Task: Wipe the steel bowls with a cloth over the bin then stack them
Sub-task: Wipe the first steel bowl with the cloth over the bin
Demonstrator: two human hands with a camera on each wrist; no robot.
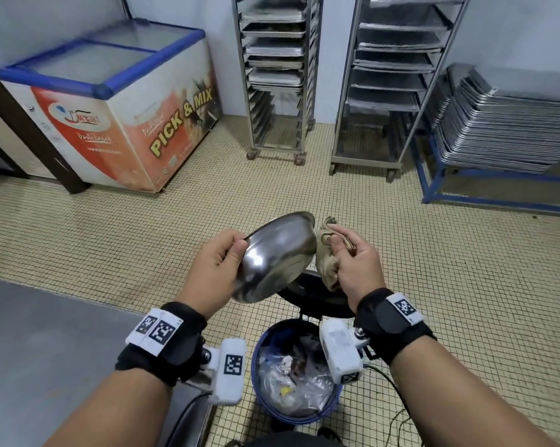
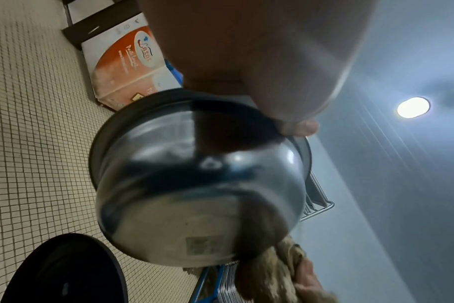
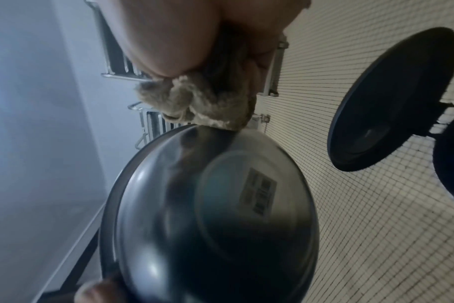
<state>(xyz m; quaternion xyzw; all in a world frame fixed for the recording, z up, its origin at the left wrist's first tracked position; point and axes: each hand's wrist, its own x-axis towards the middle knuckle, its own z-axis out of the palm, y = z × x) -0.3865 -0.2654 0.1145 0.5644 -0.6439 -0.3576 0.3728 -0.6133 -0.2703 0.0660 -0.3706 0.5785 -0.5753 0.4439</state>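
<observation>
Head view: you had the bowl (image 1: 277, 256) tipped above the open bin (image 1: 296, 372).
Your left hand (image 1: 215, 269) pinched its rim, and your right hand (image 1: 352, 262) squeezed the bunched cloth (image 1: 325, 262) against its side.

Open floor (image 1: 143, 240) from 9 to 2 o'clock, free to pass. Bin (image 1: 262, 391) at 6, its raised lid (image 1: 317, 295) right under the hands. Counter (image 1: 46, 350) blocks 8. Freezer (image 1: 117, 101) at 11, tray racks (image 1: 278, 75) at 12–1, tray stack (image 1: 504, 130) at 2.
</observation>
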